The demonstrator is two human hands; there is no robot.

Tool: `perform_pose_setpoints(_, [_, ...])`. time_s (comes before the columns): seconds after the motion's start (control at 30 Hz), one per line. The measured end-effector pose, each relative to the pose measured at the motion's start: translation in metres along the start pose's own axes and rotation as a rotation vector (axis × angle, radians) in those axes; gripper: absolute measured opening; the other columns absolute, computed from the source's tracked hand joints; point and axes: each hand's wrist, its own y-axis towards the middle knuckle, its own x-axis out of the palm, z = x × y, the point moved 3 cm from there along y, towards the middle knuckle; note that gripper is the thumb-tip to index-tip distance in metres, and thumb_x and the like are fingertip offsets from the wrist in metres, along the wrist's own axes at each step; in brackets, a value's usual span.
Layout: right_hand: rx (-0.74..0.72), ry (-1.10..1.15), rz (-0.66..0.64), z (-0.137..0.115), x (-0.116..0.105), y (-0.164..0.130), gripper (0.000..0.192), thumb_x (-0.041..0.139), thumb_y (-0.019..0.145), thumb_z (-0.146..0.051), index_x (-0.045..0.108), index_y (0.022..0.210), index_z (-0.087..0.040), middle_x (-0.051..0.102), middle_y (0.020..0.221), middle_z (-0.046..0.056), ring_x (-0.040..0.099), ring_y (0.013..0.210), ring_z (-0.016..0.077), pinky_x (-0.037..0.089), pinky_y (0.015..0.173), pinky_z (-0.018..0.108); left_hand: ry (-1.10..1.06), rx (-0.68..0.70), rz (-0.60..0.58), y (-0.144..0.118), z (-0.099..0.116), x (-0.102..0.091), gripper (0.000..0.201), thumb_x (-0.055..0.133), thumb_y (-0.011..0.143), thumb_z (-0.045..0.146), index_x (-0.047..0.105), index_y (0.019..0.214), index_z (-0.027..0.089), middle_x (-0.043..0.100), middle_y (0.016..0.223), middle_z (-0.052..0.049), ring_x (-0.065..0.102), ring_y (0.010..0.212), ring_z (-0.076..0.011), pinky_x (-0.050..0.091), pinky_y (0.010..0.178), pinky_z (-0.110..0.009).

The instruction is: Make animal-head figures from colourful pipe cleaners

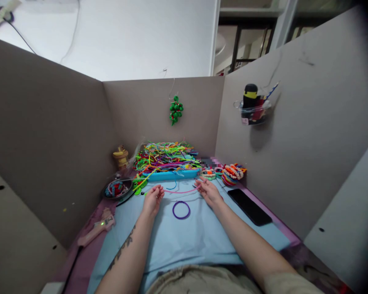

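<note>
A thin pink pipe cleaner [181, 192] spans the gap between my hands, sagging a little in the middle. My left hand [154, 200] pinches its left end, fingers closed. Its right end runs into the closed fingers of my right hand [209, 192]. On the blue cloth [184, 241], just below the strand, lies a purple ring [181, 210] touched by neither hand. A short blue strand [171, 188] rests behind the pink one.
Behind my hands, a blue tray [171, 175] overflows with colourful strands [168, 155]. A pink glue gun [98, 228] and a dark bowl [106, 195] sit left. Right are a black phone [249, 207] and striped craft pieces [233, 173]. Grey partitions [162, 92] enclose the table.
</note>
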Motion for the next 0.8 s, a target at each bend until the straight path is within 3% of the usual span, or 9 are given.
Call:
perform_pose_setpoints(0.13, [0.055,-0.104,-0.05,0.001,0.005,-0.005,0.04,0.071,0.061,-0.035,0.061,0.096,-0.018,0.067,0.092,0.009,0.064,0.086,0.0231,0.05,0.065,0.03,0.056,-0.007,-0.059,-0.001,-0.003,0.001,0.01,0.061,0.074,0.01,0.061,0.083,0.012,0.064,0.082,-0.008,0.06,0.064,-0.0087,0.05,0.061,-0.02])
perform_pose_setpoints(0.27, [0.093,-0.182,-0.096,0.001,0.016,-0.014,0.034,0.07,0.062,-0.041,0.065,0.086,-0.018,0.067,0.08,0.007,0.063,0.073,0.0175,0.046,0.06,0.026,0.164,0.005,-0.174,-0.007,-0.007,0.007,0.024,0.069,0.067,0.023,0.061,0.087,0.013,0.064,0.081,-0.007,0.057,0.059,-0.0077,0.048,0.059,-0.02])
perform_pose_setpoints(0.43, [-0.008,-0.329,-0.216,-0.003,0.043,-0.027,0.028,0.069,0.062,-0.039,0.066,0.075,-0.015,0.056,0.057,-0.002,0.045,0.047,0.0075,0.031,0.045,0.02,0.3,0.015,-0.295,-0.018,-0.012,0.017,0.031,0.071,0.062,0.038,0.062,0.077,0.013,0.062,0.074,-0.003,0.052,0.056,-0.0072,0.042,0.054,-0.019])
perform_pose_setpoints(0.63, [0.027,-0.37,-0.334,0.007,0.077,-0.052,0.024,0.067,0.065,-0.039,0.061,0.071,-0.017,0.045,0.045,-0.006,0.034,0.037,0.0061,0.024,0.037,0.02,0.352,0.041,-0.371,-0.027,-0.013,0.025,0.03,0.069,0.064,0.038,0.063,0.079,0.012,0.05,0.059,0.002,0.044,0.051,-0.0065,0.035,0.048,-0.019])
perform_pose_setpoints(0.8, [0.039,-0.36,-0.418,0.016,0.081,-0.062,0.024,0.065,0.068,-0.04,0.057,0.071,-0.017,0.047,0.046,-0.006,0.036,0.036,0.0058,0.025,0.036,0.019,0.393,0.071,-0.408,-0.034,-0.013,0.031,0.027,0.068,0.066,0.037,0.059,0.075,0.013,0.049,0.059,0.003,0.042,0.048,-0.0059,0.032,0.046,-0.019])
